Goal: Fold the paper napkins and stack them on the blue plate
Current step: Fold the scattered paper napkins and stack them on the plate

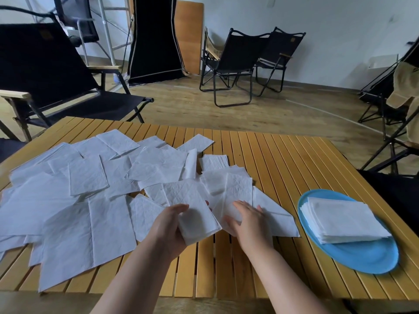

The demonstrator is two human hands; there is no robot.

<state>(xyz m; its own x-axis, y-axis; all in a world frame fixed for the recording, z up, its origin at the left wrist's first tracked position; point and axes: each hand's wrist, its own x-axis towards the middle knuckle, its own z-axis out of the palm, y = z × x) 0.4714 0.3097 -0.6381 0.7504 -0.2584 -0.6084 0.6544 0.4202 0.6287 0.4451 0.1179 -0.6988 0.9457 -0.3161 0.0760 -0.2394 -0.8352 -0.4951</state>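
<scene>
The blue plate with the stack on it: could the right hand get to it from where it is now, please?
Probably yes. The right hand rests open on a napkin just left of the blue plate, with only bare table slats between them. The folded stack lies uncovered on top.

**Soft paper on slatted wood**

The napkins [90, 200] are thin white paper, matt, embossed and creased. The tabletop [283, 177] is slatted wood with a warm, lightly glossy finish. The blue plate [362, 259] looks like smooth plastic with a faint sheen. The folding chairs [235, 55] have black matt cloth on dark metal frames. The floor [192, 109] is matt wood-grain plank.
</scene>
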